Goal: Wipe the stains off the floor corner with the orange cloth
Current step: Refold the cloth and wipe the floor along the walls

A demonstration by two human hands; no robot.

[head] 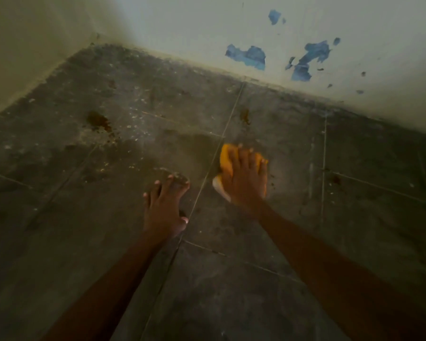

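Orange cloth (pixel 225 160) under right hand (pixel 247 179) beside grout line (pixel 199 190), well apart from wall (pixel 305 99).

Right hand (pixel 247 178) lies flat on a bunched orange cloth (pixel 225 162), fingers spread, pressing it to the dark grey tiled floor (pixel 256 291). Left hand (pixel 164 207) is planted on the tile just beside it, fingers splayed; a pale grout line (pixel 202 183) runs between them. A rusty brown stain (pixel 99 120) sits towards the corner, a smaller brown smear (pixel 245 115) beyond the cloth. The cream painted wall (pixel 182 25) shows blue patches of flaked paint (pixel 250 56).
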